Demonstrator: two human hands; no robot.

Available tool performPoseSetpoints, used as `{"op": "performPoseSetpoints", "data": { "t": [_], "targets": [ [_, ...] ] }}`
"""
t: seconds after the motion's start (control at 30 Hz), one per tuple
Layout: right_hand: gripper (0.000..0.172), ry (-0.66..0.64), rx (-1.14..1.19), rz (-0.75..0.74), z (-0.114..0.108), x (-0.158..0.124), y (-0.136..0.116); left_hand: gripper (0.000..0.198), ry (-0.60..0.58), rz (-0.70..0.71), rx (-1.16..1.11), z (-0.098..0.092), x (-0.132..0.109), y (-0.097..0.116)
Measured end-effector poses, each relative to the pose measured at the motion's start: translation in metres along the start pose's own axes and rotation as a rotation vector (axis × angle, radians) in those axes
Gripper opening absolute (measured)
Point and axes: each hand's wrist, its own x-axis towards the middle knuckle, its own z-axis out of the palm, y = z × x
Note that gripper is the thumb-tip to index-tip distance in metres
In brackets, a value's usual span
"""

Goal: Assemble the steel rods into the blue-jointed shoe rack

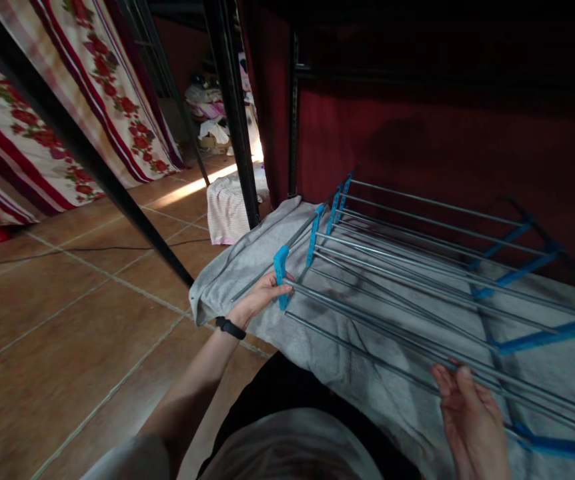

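Observation:
A rack of thin grey metal rods with blue plastic joints lies on a grey blanket. My left hand, with a black band on its wrist, is closed around the rack's near left end. Its thumb presses a rod beside the blue plastic joint. Lower right, my right hand pinches one of the front rods between thumb and fingers. More blue joints are on the rack's far right side, partly in shadow.
Black metal posts rise at the blanket's left, with a long slanted bar nearer me. A dark red panel stands behind the rack. On the left are a floral curtain, tiled floor and a cable.

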Motion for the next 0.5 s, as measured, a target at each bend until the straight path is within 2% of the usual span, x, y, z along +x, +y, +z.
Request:
{"op": "performPoseSetpoints", "data": {
  "t": [0.13, 0.3, 0.4, 0.5],
  "targets": [
    [0.016, -0.022, 0.036, -0.056, 0.013, -0.006, 0.0, 0.035, 0.001, -0.015, 0.026, 0.002, -0.001, 0.005],
    [0.026, -0.083, 0.047, -0.029, 0.03, -0.02, -0.012, 0.038, 0.078, 0.032, 0.02, 0.002, 0.002, 0.006],
    [0.03, -0.031, -0.072, -0.076, 0.015, -0.017, -0.014, 0.034, 0.093, -0.113, 0.152, -0.001, 0.01, 0.007],
    [0.033, 0.209, -0.173, -0.24, -0.021, -0.011, -0.019, 0.049, 0.23, -0.228, 0.131, 0.007, 0.015, 0.014]
  ]
}}
